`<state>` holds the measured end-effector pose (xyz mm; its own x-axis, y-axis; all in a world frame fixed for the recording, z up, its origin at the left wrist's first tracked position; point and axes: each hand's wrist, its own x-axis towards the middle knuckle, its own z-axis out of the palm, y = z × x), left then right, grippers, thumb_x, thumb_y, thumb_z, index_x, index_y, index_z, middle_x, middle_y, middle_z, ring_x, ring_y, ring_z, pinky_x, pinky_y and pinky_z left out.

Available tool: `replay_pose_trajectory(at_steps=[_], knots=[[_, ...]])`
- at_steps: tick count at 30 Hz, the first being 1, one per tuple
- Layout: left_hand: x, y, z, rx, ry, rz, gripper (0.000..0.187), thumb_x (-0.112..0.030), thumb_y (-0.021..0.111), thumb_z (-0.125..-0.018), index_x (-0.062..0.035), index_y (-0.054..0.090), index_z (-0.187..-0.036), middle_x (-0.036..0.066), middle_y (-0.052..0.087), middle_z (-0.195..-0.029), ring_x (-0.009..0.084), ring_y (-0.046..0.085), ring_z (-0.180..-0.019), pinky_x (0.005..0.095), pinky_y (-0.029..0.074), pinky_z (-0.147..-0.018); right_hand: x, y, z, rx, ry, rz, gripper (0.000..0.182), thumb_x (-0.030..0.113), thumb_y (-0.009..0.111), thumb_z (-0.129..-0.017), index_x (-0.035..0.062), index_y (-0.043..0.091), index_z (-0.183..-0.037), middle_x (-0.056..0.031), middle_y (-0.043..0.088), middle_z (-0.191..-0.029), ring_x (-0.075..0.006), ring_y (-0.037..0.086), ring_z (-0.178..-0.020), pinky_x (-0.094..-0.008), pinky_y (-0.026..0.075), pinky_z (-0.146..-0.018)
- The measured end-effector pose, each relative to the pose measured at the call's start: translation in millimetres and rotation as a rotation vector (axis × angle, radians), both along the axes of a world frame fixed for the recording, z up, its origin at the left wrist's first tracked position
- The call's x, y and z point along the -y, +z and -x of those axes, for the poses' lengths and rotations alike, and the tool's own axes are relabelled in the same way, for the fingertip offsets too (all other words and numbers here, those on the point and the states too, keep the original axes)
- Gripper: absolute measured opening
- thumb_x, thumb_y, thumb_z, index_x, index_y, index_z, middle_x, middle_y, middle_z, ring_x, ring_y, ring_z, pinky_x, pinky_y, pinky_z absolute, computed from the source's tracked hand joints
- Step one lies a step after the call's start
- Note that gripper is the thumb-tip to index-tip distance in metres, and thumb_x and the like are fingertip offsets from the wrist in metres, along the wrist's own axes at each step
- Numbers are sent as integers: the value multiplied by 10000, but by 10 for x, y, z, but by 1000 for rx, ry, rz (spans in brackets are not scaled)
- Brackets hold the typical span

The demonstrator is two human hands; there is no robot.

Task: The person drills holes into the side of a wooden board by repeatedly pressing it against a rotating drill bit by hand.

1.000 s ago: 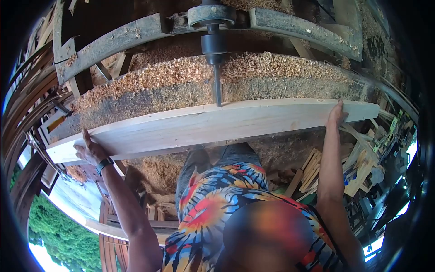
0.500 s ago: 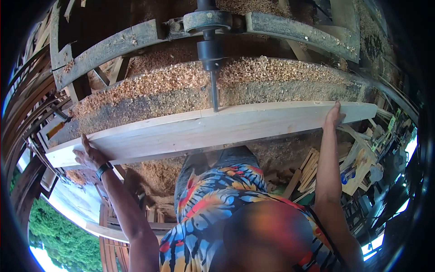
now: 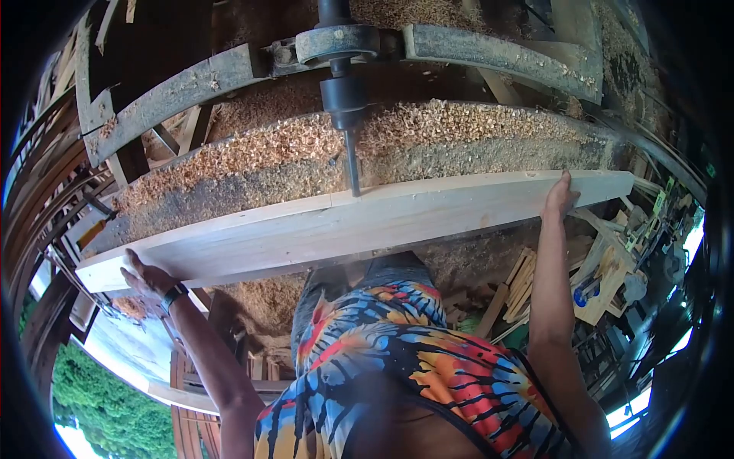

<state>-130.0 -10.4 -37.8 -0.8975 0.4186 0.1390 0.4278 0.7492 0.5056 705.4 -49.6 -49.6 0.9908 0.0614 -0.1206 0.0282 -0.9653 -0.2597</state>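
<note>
A long pale wooden beam [image 3: 344,222] lies across the view, standing on its edge against the bench. Near its left end, my left hand [image 3: 150,280] presses on the broad face, thumb at the top edge and fingers partly spread. Toward the right end, my right hand [image 3: 560,196] grips the beam, with a finger over the top edge. A thin drill bit [image 3: 352,164], hanging from a dark chuck [image 3: 343,101], meets the beam's top edge near the middle. Whether its tip is inside the wood is too small to tell.
Wood shavings [image 3: 459,126] cover the bench behind the beam. A curved wooden rail [image 3: 505,57] crosses farther back. Wood offcuts [image 3: 520,287] and a blue object [image 3: 586,294] lie at the right. An orange-handled tool [image 3: 92,232] is at the left.
The drill and rail appear slightly left of where they were, as the view has shifted. My left hand has moved slightly down on the beam, and my right hand keeps its grip.
</note>
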Motion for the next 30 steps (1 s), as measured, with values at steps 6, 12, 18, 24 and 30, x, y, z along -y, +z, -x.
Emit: replay_pose_trajectory(at_steps=[6,12,18,24,30], knots=[[207,-270,394,-133,-127,-116,494,-246,401,-1078,66,649,-1370,285,552,-1492,389,551,-1383,477,419,-1193,17,-54,-81,10,-2,-10,1034,619,588,-916,-88,269,-1600,-343,478,-1532,-452,528,-1380,-496,415,-1152],[245,-365,561,-88,-144,-200,510,-293,446,-1071,64,656,-1367,285,499,-1555,358,527,-1422,470,382,-1220,-46,-52,-51,56,-5,-74,958,500,678,-891,-170,365,-1499,-331,528,-1485,-428,569,-1337,-460,468,-1117],[117,-316,432,-90,-104,-240,491,-281,463,-1053,54,685,-1336,289,508,-1543,370,523,-1417,472,377,-1224,-110,3,3,-3,1,-70,997,566,627,-915,-124,304,-1557,-338,491,-1519,-449,528,-1375,-486,427,-1148],[-86,-204,234,-53,-74,-257,517,-302,429,-1046,48,717,-1295,271,478,-1576,384,507,-1425,501,382,-1220,-116,-57,-70,-14,-35,-139,974,500,669,-922,-119,286,-1570,-325,499,-1516,-431,543,-1369,-475,457,-1145],[-184,-200,208,48,-75,-365,550,-303,558,-1038,113,605,-1394,291,467,-1577,357,506,-1422,443,361,-1215,-174,-49,-65,12,-55,-103,978,526,667,-926,-114,298,-1567,-321,506,-1512,-438,563,-1345,-474,466,-1133]])
